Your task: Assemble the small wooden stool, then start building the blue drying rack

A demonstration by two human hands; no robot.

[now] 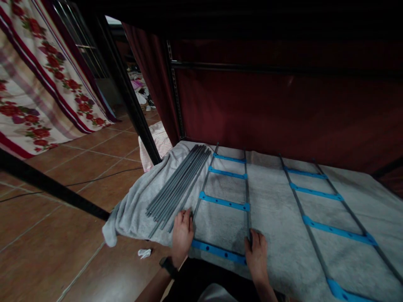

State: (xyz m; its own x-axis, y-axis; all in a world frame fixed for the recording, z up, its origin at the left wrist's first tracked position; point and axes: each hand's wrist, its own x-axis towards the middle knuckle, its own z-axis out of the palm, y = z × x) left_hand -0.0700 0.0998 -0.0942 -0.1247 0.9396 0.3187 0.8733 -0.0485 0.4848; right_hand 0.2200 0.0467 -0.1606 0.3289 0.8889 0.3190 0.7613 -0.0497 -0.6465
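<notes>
Far L, floral curtain (47, 84) above tiled floor (85, 167). Then gray blanket (273, 201) w/ bundle of loose gray rods (179, 184) laid side by side. L hand (183, 233), dark wristband (168, 267) on, just R of bundle's near end, pinching L rod of ladder-like frame (225, 203). Frame's flat on blanket, 4 blue rungs btwn its 2 rods. R hand (257, 253) pinches its R rod, thumb vs. fingers. Far R, 2nd frame (338, 231), similar, flat, well apart from 1st.
</notes>
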